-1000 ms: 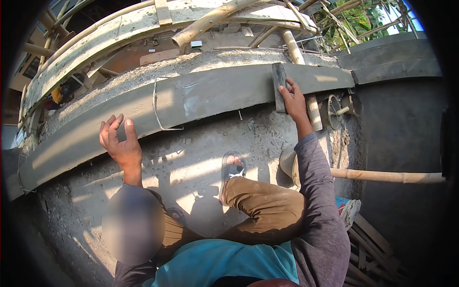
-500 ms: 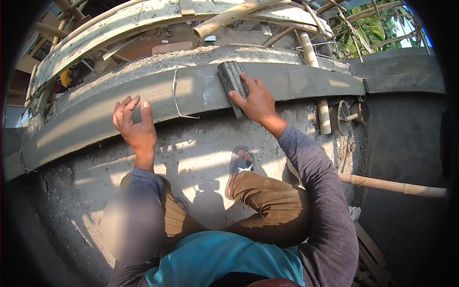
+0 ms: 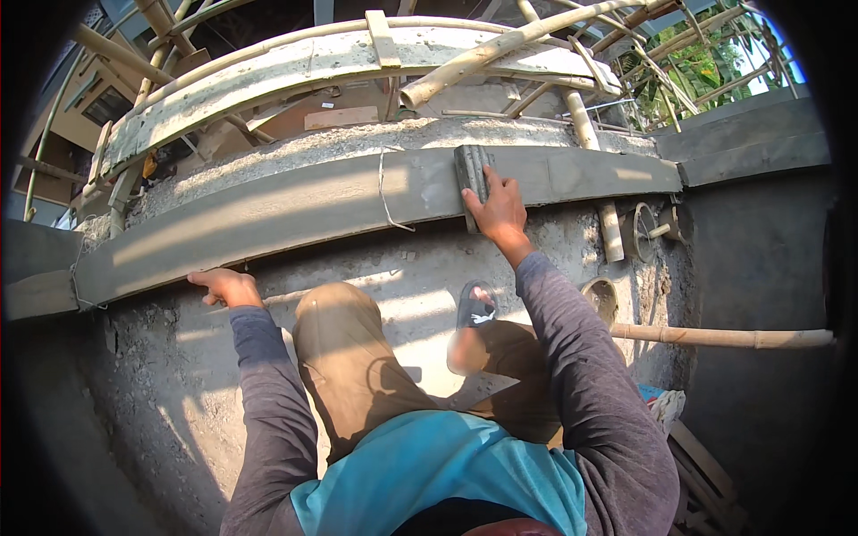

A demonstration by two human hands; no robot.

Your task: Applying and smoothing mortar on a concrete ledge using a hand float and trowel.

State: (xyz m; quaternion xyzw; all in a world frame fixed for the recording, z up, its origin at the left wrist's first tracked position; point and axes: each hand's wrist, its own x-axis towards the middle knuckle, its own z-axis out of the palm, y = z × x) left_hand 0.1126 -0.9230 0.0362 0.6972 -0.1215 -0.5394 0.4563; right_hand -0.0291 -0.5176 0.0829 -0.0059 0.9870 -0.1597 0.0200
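My right hand (image 3: 500, 214) is closed on a grey, grooved hand float (image 3: 471, 174), which lies against the smooth grey cement band (image 3: 295, 192) in front of me. The float's long side runs across the band. Lower on the left, my left hand (image 3: 228, 288) is at the band's near edge, one finger stretched out to the left and the others partly hidden; it seems to hold nothing. A thin pale wire or cord (image 3: 382, 188) crosses the band between my hands. Another cord (image 3: 80, 281) loops over its left end.
Beyond the band stand bamboo poles (image 3: 483, 58) and a long cement-spattered plank (image 3: 295, 54). To the right, a bamboo pole (image 3: 733, 337) sticks out sideways, with a round hoop-like piece (image 3: 643, 230) above it. My sandalled foot (image 3: 476, 304) is below the band.
My left hand has dropped from above the band to its near edge. My view has shifted, and my right hand and the float appear slightly farther right. My left knee has come into view.
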